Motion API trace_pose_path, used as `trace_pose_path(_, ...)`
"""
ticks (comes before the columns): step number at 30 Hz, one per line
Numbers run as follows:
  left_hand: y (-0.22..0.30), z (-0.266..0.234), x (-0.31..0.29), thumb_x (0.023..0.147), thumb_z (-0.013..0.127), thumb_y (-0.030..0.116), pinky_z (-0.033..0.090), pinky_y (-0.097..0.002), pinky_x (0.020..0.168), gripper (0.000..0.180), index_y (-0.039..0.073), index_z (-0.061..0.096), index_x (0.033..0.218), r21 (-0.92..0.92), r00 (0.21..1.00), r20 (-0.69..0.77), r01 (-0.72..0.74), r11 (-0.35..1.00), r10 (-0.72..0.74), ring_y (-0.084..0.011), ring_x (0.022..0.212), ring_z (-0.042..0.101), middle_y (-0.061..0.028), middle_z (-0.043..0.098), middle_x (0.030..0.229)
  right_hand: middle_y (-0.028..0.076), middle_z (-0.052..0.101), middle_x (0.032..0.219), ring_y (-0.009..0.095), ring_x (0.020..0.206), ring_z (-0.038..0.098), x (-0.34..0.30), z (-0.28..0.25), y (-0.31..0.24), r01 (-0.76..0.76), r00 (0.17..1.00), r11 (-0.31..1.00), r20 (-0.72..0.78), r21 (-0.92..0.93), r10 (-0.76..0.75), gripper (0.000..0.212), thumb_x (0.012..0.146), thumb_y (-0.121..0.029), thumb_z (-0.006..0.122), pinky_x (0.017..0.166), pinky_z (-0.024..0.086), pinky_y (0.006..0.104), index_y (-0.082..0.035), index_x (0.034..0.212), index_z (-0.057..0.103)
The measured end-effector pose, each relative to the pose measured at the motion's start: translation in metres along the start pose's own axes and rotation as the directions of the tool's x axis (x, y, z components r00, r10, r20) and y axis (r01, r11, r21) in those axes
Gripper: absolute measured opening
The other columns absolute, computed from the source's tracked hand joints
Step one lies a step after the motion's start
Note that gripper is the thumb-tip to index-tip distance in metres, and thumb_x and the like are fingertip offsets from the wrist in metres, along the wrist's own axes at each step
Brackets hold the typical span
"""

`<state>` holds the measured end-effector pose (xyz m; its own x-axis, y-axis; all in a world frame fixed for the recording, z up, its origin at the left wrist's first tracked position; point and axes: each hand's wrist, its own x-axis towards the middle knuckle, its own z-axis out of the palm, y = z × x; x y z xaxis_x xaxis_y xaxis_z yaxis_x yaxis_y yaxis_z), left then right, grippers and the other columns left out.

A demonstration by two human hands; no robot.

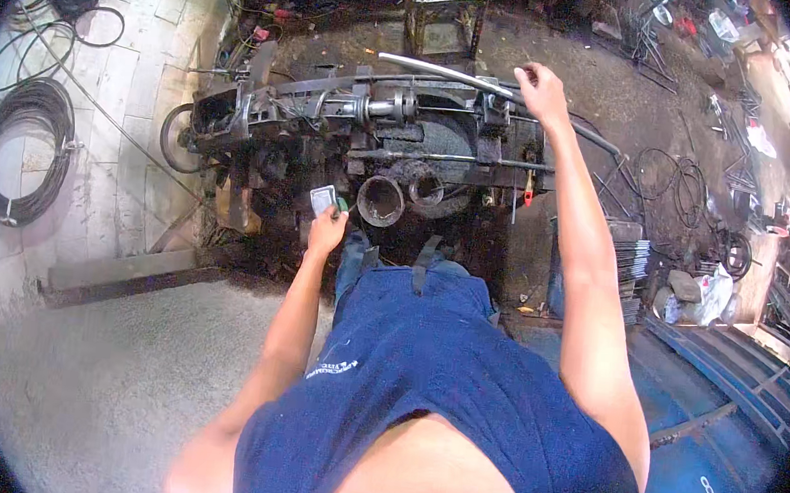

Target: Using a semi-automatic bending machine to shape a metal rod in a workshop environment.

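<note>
My left hand is closed around a small flat rectangular silver-grey thing with a green part by the fingers; its kind is unclear. It is held at the near side of a dark, greasy machine, left of a round metal pipe mouth. My right hand reaches to the machine's far right side, fingers curled in. Whatever may be between them is too small to make out. Close beside that hand runs a long pale metal tube, lying across the machine's far edge; I cannot tell whether they touch.
A coil of black cable hangs at the left by pale tiles. A metal stand is beyond the machine. At right are a stack of metal plates, loose cables and a blue metal panel. A red-handled tool hangs nearby.
</note>
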<state>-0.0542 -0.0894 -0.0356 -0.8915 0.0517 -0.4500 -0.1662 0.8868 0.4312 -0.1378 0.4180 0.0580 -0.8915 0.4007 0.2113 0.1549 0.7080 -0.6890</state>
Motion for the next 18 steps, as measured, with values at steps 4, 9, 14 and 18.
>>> trace_pose_path(4,-0.019,0.006,-0.001,0.086,0.061,0.038,0.050,-0.0437,0.089,0.045,0.003,0.065,0.116,-0.059,0.997,-0.047,-0.064,0.996,0.062,-0.0389,0.100,0.065,-0.0246,0.067,0.103,0.020,0.068,0.106,0.034,0.102,0.065,-0.004,0.012,-0.029,-0.161,0.959,0.954,0.187,-0.254,0.211,0.056,0.088,-0.055,0.050,0.088,0.050,0.0457,-0.006,0.109,0.068)
trace_pose_path(9,-0.013,0.005,0.007,0.085,0.064,0.035,0.051,-0.0420,0.085,0.042,0.004,0.067,0.114,-0.046,0.990,-0.001,-0.139,0.989,0.139,-0.0360,0.094,0.066,-0.0225,0.068,0.098,0.020,0.068,0.110,0.034,0.105,0.064,-0.006,0.005,-0.046,-0.166,0.929,0.859,0.215,-0.484,0.300,0.068,0.087,-0.066,0.042,0.088,0.050,0.0462,-0.009,0.112,0.067)
trace_pose_path(14,-0.021,0.007,0.009,0.085,0.064,0.034,0.051,-0.0450,0.087,0.037,0.010,0.068,0.114,0.016,0.993,0.017,-0.114,0.993,0.114,-0.0382,0.096,0.065,-0.0219,0.068,0.099,0.018,0.068,0.110,0.035,0.105,0.064,-0.005,0.010,-0.057,-0.176,0.923,0.835,0.207,-0.521,0.324,0.063,0.086,-0.068,0.042,0.089,0.049,0.0470,-0.018,0.113,0.069)
trace_pose_path(18,-0.009,0.000,0.006,0.086,0.064,0.033,0.051,-0.0455,0.087,0.036,0.011,0.068,0.115,0.072,0.991,0.049,-0.124,0.990,0.121,-0.0386,0.098,0.065,-0.0223,0.068,0.102,0.018,0.069,0.108,0.036,0.104,0.065,-0.005,0.009,-0.053,-0.183,0.912,0.817,0.215,-0.547,0.349,0.066,0.086,-0.069,0.041,0.089,0.049,0.0478,-0.015,0.109,0.071)
